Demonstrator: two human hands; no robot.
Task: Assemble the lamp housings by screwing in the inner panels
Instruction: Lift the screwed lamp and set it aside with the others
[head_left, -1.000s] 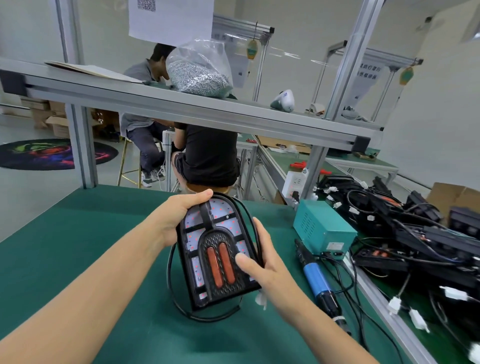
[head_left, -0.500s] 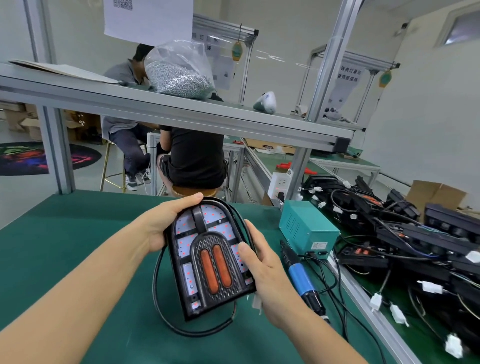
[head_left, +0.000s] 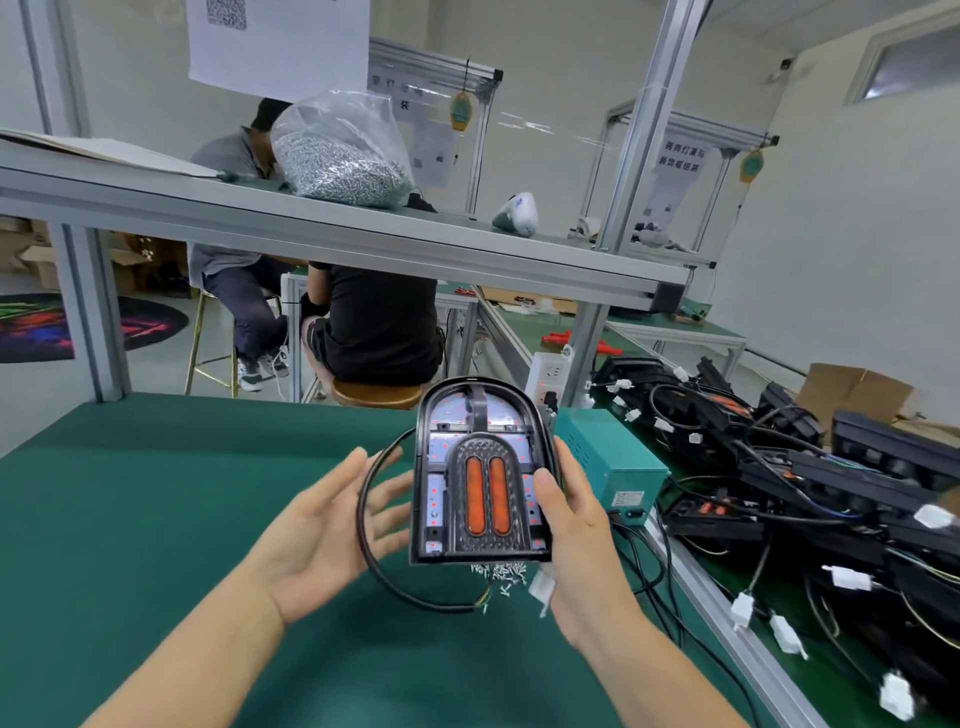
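A black arched lamp housing (head_left: 480, 473) with an inner panel and two orange strips is lifted above the green table (head_left: 130, 478). My right hand (head_left: 576, 525) grips its right edge, thumb on the front. My left hand (head_left: 332, 525) hovers just left of it, palm up, fingers spread, holding nothing. A black cable (head_left: 371, 540) loops down from the housing. A small pile of loose screws (head_left: 498, 571) lies on the table under the housing.
A teal power box (head_left: 613, 457) stands right of my hands. Beyond the table rail, several black lamp housings with wires (head_left: 810, 488) are heaped at the right. A bag of screws (head_left: 343, 156) sits on the upper shelf. Two people sit behind the bench.
My left hand has let go of the housing top and opened beside it. My right hand has raised the housing upright and off the table, uncovering the screws.
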